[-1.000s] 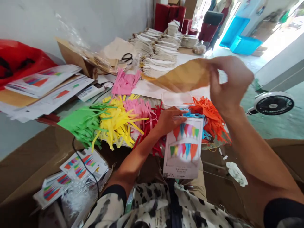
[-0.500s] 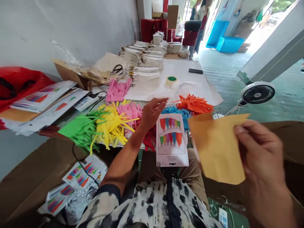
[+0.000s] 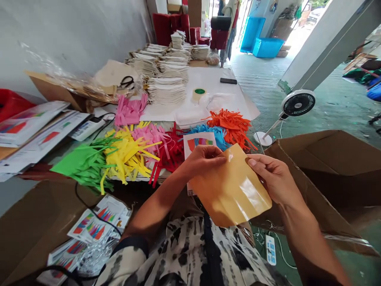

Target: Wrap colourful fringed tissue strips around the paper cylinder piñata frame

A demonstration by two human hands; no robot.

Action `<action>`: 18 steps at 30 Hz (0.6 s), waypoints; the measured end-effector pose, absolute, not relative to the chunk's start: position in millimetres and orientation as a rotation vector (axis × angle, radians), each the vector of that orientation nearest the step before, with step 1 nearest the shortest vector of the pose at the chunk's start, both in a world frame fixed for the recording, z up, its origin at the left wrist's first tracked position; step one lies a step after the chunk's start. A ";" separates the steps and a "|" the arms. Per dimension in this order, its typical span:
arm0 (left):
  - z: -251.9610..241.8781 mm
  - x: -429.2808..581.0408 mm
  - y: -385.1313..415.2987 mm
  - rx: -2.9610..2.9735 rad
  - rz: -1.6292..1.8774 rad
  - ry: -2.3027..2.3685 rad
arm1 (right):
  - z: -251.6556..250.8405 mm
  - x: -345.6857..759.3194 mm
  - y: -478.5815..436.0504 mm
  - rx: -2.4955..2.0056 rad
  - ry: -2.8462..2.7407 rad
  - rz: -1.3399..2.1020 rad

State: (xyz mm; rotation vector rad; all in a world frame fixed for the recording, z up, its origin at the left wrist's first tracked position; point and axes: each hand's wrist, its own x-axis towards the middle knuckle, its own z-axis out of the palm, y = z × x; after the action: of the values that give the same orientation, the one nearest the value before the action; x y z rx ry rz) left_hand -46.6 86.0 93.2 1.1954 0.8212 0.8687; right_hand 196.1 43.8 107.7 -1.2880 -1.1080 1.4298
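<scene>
A glossy yellow-brown paper sheet [image 3: 232,194] is held up over my lap between both hands. My left hand [image 3: 205,159] is closed on its upper left edge, thumb and fingers pinched. At the upper right edge my right hand [image 3: 272,174] pinches it between thumb and fingers. Behind the sheet, partly covered by it and my left hand, is a white card printed with coloured tassels [image 3: 190,143]. Beyond lie tissue tassels in dark red [image 3: 171,153], blue [image 3: 219,135] and orange [image 3: 230,125]. Yellow [image 3: 126,155] and green [image 3: 86,163] tassels spread to the left.
Stacks of white paper pieces [image 3: 166,89] fill the table's back left. Tape [image 3: 199,94], a dark phone-like object [image 3: 228,80] and scissors [image 3: 127,82] lie around them. A fan [image 3: 298,104] stands right, beside an open cardboard box [image 3: 333,171]. Printed cards [image 3: 95,220] lie in a box at lower left.
My left hand has moved right and down and taken hold of the sheet. My right hand has brought the sheet left, in front of the card. The view has turned right.
</scene>
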 end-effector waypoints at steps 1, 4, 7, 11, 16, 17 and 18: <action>90.2 -45.2 88.0 1.207 0.860 0.824 | 108.5 198.8 42.8 -1.294 -1.105 1.441; 84.5 -42.1 93.2 1.270 0.878 0.844 | 110.3 206.5 39.4 -1.314 -1.115 1.455; 86.3 -42.6 95.8 1.294 0.918 0.869 | 109.6 215.7 37.1 -1.324 -1.144 1.465; 94.2 -46.5 95.6 1.259 1.031 0.897 | 107.2 226.9 39.5 -1.283 -1.194 1.383; 94.3 -46.7 98.0 1.168 1.141 0.912 | 109.3 225.9 49.0 -1.233 -1.078 1.174; 92.9 -46.2 99.7 1.167 1.153 0.914 | 110.1 224.2 50.7 -1.225 -1.049 1.154; 91.4 -45.7 101.8 1.168 1.163 0.911 | 110.9 222.6 52.2 -1.216 -1.031 1.142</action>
State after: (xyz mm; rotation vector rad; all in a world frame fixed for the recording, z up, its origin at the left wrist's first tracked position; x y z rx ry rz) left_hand -45.7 101.8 91.4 1.1682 0.9108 1.1633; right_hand 222.6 52.2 110.9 -1.2160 -1.0311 1.1420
